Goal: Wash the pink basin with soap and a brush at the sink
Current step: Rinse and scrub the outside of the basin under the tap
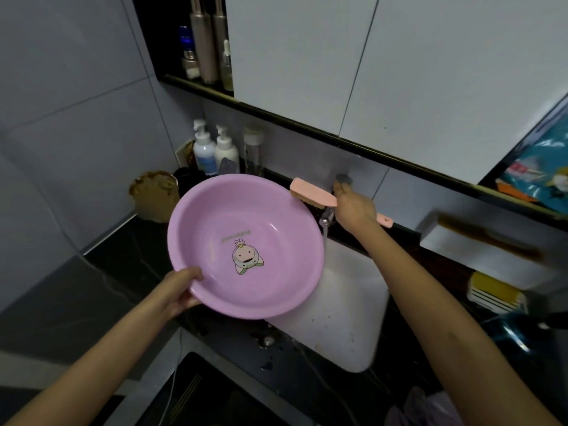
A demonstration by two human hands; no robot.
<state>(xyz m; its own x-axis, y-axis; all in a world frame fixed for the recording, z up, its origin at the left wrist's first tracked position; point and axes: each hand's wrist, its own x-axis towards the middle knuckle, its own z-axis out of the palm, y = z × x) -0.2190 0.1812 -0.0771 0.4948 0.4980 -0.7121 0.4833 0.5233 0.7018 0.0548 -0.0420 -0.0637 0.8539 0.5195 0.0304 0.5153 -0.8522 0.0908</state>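
Note:
My left hand (181,290) grips the near rim of the pink basin (270,229), thumb inside, holding it tilted above the counter at the left edge of the white sink (347,318). A cartoon print shows on the basin's bottom. My right hand (353,207) holds the pink brush (310,193) by its handle, bristles down, and its fingertips reach the tap handle (344,179) on the wall. A thin stream of water (324,235) runs from the tap spout (327,215) into the sink, just right of the basin.
Two pump bottles (204,149) and a clear jar (253,149) stand at the back left corner, next to a brown-stained container (155,195). A white box (479,250) and a yellow-topped item (495,293) lie on the right counter. White cabinets hang overhead.

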